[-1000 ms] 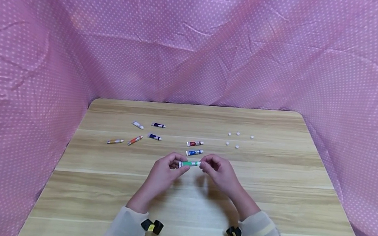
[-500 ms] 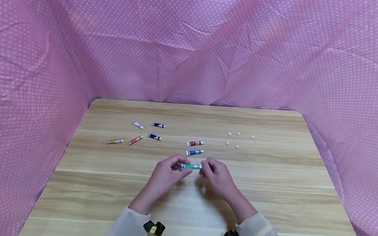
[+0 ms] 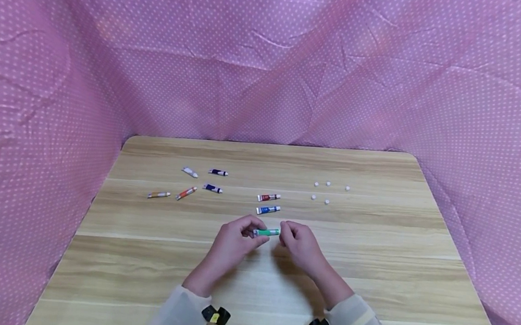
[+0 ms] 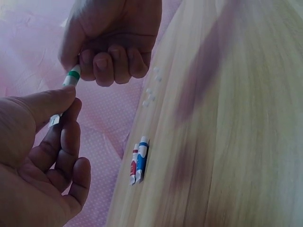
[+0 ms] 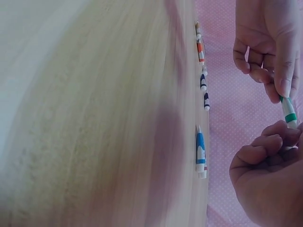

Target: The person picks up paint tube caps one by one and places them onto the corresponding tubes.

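Observation:
My left hand [image 3: 234, 236] pinches a small green paint tube [image 3: 265, 232] between thumb and fingers, above the table. The tube lies roughly level in the head view, its neck end to the right. My right hand [image 3: 302, 242] pinches the white cap at that end with thumb and curled forefinger. In the left wrist view a green band [image 4: 74, 74] shows just before the white cap [image 4: 77, 69], which the right fingers partly cover. Just beyond the hands lie a blue paint tube [image 3: 268, 210] and a red paint tube [image 3: 268, 198], side by side.
Farther left lie more paint tubes: ochre [image 3: 159, 194], orange [image 3: 186, 193], white [image 3: 190, 172] and two dark ones [image 3: 213, 188]. Several small white caps [image 3: 327, 202] are scattered at the back right. Pink dotted cloth [image 3: 268, 79] hangs around the wooden table [image 3: 372, 278].
Both hands have shifted slightly toward the body and right with the green tube. My right fingers have closed further over the white cap, which showed more before. The things on the table have stayed put.

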`<action>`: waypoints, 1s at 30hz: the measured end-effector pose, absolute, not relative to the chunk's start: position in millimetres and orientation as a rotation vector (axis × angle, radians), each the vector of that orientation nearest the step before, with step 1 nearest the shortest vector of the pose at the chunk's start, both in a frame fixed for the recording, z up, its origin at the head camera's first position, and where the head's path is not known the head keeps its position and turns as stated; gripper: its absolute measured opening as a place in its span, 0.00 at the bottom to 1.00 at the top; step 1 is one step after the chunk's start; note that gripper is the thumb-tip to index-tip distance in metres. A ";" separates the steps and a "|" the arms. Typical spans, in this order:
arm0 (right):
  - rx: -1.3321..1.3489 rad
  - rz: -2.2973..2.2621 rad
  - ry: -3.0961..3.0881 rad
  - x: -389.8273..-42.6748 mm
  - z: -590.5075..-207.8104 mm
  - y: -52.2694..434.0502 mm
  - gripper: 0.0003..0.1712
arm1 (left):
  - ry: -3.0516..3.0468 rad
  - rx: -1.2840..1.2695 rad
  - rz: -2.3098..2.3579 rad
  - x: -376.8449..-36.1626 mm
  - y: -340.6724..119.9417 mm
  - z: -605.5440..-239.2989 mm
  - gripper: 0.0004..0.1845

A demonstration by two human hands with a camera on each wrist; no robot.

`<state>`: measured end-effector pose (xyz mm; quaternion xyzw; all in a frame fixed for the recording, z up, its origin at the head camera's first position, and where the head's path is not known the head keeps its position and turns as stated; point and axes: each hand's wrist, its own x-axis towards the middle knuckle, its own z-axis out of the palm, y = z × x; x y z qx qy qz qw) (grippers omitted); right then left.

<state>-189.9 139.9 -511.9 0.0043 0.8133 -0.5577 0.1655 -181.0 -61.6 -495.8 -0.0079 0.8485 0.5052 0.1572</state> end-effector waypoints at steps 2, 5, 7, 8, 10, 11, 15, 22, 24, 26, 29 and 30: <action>0.023 -1.573 2.319 -190.2 -512.0 141.4 0.27 | 2.441 -0.009 1.420 -180.9 -59.9 -495.3 0.08; 0.021 -1.558 2.333 -191.4 -512.8 143.7 0.27 | 2.476 0.021 1.354 -181.3 -57.1 -493.3 0.09; 0.020 -1.552 2.342 -192.7 -513.5 145.2 0.28 | 2.505 0.049 1.295 -182.4 -55.1 -491.7 0.09; 0.018 -1.549 2.345 -193.4 -514.0 146.0 0.28 | 2.522 0.068 1.258 -183.0 -54.1 -490.9 0.09; 0.019 -1.545 2.343 -195.0 -514.7 147.7 0.28 | 2.555 0.107 1.187 -184.5 -52.3 -489.9 0.09; 0.025 -1.543 2.337 -195.8 -515.1 148.7 0.29 | 2.567 0.125 1.156 -185.3 -51.4 -489.5 0.09; 0.036 -1.531 2.321 -199.0 -517.7 153.8 0.30 | 2.609 0.204 1.056 -187.9 -48.2 -490.4 0.11; 0.030 -1.527 2.364 -206.6 -518.9 170.0 0.30 | 2.681 0.256 0.993 -197.9 -45.0 -503.1 0.07; 0.029 -1.549 2.395 -210.5 -515.2 176.8 0.29 | 2.697 0.242 0.991 -202.9 -45.5 -509.1 0.07; 0.029 -1.584 2.425 -215.5 -511.6 185.2 0.27 | 2.708 0.241 0.975 -207.9 -46.3 -515.8 0.08; 0.050 -1.685 2.446 -224.7 -508.6 199.3 0.23 | 2.713 0.251 0.945 -215.3 -47.6 -526.0 0.08; 0.059 -1.726 2.447 -227.9 -508.1 204.3 0.22 | 2.710 0.253 0.936 -217.4 -48.0 -529.1 0.08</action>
